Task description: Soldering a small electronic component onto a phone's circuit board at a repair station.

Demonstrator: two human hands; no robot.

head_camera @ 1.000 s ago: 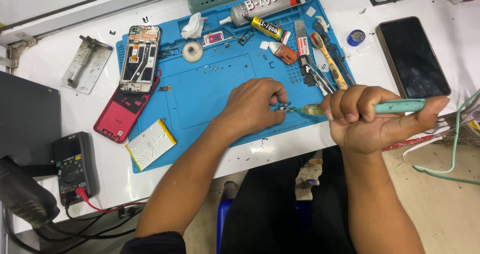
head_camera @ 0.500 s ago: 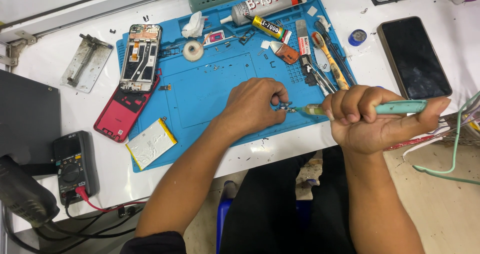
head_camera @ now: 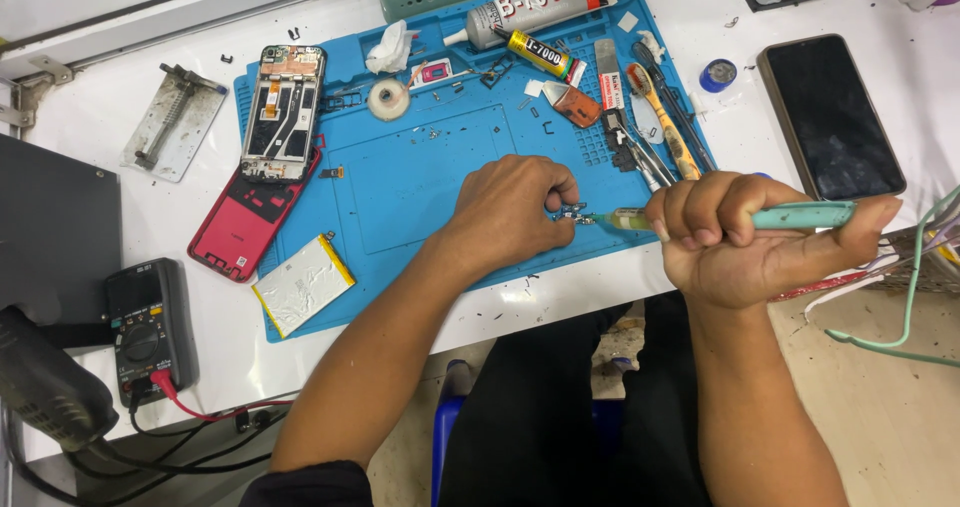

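My left hand (head_camera: 510, 212) rests on the blue work mat (head_camera: 420, 177) and pinches a small metal part (head_camera: 573, 214) at its fingertips. My right hand (head_camera: 745, 237) is closed around a teal-handled soldering iron (head_camera: 790, 216), held level, its tip touching that small part. An opened phone frame (head_camera: 283, 114) lies at the mat's left edge above a red back cover (head_camera: 245, 222), with a silver battery (head_camera: 303, 285) below them.
Glue tubes (head_camera: 530, 5), a tape roll (head_camera: 388, 98), tweezers and screwdrivers (head_camera: 650, 117) sit on the mat's far side. A dark phone (head_camera: 830, 117) lies right, a multimeter (head_camera: 150, 329) with leads front left, a metal jig (head_camera: 175, 122) far left, cables (head_camera: 910, 297) right.
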